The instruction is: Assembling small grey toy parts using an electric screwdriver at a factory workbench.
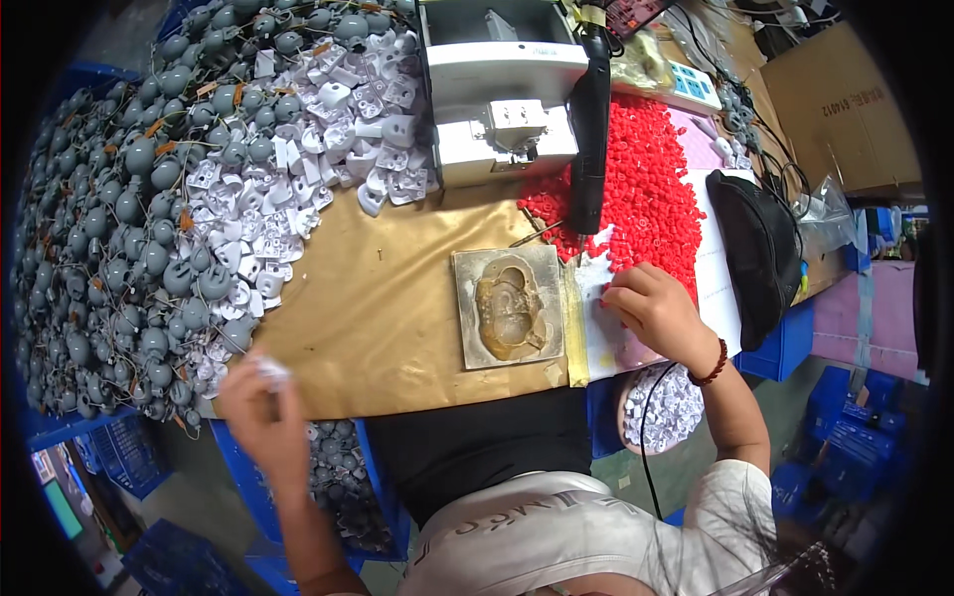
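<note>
My left hand (260, 412), blurred by motion, is closed on a small white plastic part (271, 372) near the left front edge of the bench. Beside it lie heaps of white plastic parts (268, 223) and grey round housings (139, 199) with wires. My right hand (656, 313) has its fingers pinched together over the white sheet, by the edge of a pile of small red plastic parts (646, 189). A bit of red shows at its fingertips. Between my hands a square metal fixture (509, 308) with a hollowed, rounded recess lies flat.
A black electric screwdriver (590, 149) hangs bit-down beyond the fixture, in front of a grey-white machine (507, 109). At the right lies a black pouch (755, 258). Below the bench edge are a round tub of white parts (661, 409) and a blue crate (253, 477).
</note>
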